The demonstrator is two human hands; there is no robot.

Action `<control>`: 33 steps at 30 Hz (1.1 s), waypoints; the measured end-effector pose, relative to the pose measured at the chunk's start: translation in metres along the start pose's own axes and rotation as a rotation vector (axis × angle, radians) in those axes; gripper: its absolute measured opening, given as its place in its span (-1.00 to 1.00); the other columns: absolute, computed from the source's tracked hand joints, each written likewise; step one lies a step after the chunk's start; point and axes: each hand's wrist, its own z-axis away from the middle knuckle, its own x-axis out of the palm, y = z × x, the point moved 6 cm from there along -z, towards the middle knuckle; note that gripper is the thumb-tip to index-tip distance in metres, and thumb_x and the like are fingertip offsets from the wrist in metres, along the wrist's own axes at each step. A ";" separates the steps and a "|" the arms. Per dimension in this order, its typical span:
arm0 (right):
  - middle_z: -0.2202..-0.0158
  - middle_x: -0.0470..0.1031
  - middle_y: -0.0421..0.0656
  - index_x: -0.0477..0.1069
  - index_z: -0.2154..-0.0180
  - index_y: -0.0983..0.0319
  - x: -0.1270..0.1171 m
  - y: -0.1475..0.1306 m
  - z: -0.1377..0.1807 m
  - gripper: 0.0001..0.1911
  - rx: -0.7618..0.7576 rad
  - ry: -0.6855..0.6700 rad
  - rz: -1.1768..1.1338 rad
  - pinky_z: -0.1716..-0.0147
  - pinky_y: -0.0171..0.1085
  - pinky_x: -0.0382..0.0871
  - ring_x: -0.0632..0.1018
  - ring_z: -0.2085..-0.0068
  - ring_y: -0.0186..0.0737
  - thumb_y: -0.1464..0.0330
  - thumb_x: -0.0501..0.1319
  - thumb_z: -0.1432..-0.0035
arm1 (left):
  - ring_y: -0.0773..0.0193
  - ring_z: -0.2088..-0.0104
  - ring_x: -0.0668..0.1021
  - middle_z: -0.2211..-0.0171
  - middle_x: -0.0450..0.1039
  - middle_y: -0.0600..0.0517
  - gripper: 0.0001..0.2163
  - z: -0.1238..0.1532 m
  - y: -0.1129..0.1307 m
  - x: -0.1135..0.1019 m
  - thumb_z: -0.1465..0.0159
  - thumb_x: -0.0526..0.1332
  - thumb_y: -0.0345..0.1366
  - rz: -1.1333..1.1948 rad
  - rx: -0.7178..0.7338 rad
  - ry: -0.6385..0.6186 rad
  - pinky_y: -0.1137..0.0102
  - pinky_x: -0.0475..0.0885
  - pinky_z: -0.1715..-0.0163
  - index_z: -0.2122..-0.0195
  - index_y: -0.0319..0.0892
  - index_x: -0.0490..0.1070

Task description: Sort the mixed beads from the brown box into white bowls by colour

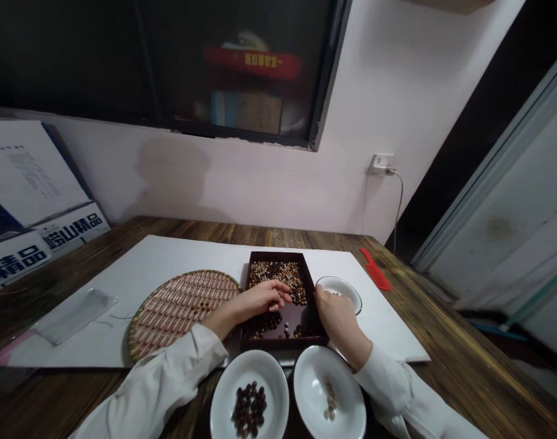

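Note:
A dark rectangular tray point(309, 277) of mixed brown and pale beads point(278, 273) lies in front of me on a white board point(169, 256). My left hand point(264, 297) reaches into the tray, fingers curled down onto the beads. My right hand point(334, 312) rests at the tray's right edge with its fingers bent inward; what they hold is hidden. Two white bowls sit nearest me: the left bowl point(228, 378) has dark beads point(249, 402), the right bowl point(349, 390) has a few pale beads point(329, 397). A third small white dish point(349, 286) stands right of the tray.
A round woven tray point(178, 305) with a few beads lies left of the dark tray. A clear plastic bag point(75, 314) sits at the far left, a red plastic tool point(375, 269) at the right. The wooden table point(465, 360) meets a wall; boxes point(27, 201) stand at the left.

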 end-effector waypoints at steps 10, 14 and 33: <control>0.34 0.58 0.06 0.39 0.16 0.32 0.001 0.002 -0.001 -0.77 0.007 -0.011 -0.001 0.37 -0.20 0.41 0.64 0.25 0.02 0.49 -0.02 -0.32 | 0.50 0.55 0.31 0.36 0.49 -0.05 -0.64 0.000 0.000 -0.001 -0.05 0.36 -0.26 -0.005 0.066 -0.057 0.50 0.04 0.57 0.20 -0.26 0.29; 0.34 0.58 0.06 0.39 0.16 0.32 0.001 0.001 -0.001 -0.77 0.004 -0.012 0.003 0.37 -0.21 0.40 0.64 0.24 0.02 0.49 -0.03 -0.33 | 0.51 0.57 0.29 0.37 0.48 -0.02 -0.57 0.006 0.007 0.005 -0.07 0.38 -0.14 -0.014 0.081 -0.098 0.50 -0.01 0.59 0.17 -0.25 0.26; 0.34 0.57 0.08 0.39 0.13 0.35 0.001 0.001 0.000 -0.76 0.000 -0.024 -0.006 0.35 -0.19 0.42 0.64 0.24 0.02 0.50 -0.04 -0.33 | 0.52 0.70 -0.05 0.72 -0.08 0.29 -0.54 0.012 0.007 0.014 -0.16 0.20 0.17 -0.054 0.007 -0.264 0.52 -0.16 0.69 0.47 -0.18 0.22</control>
